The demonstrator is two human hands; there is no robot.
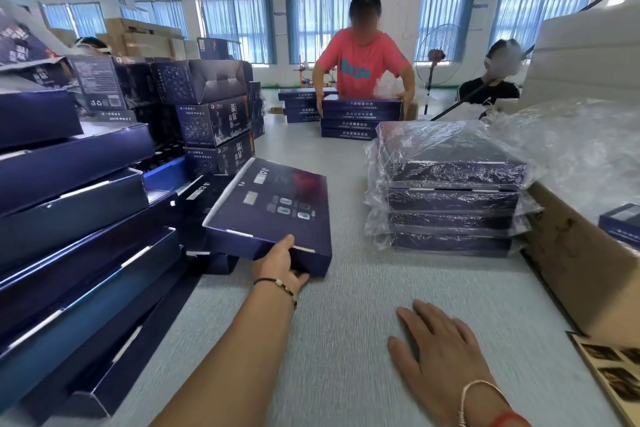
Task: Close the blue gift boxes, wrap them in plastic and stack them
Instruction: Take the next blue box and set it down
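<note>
- Grey bench (346, 305) runs away from the viewer; a person in a pink shirt (362, 66) stands at its far end, hands on a pile of boxes (360, 118).
- Leaning stack of open blue boxes (76, 218) fills the left side.
- Plastic-wrapped stack of blue gift boxes (446, 191), four high, at centre right.
- Blue gift box (273, 215), closed, tilted, near edge raised off the bench.
- Left hand (278, 263): grip pinching that box's near edge.
- Right hand (440, 354): flat on the bench, fingers spread, holding nothing.
</note>
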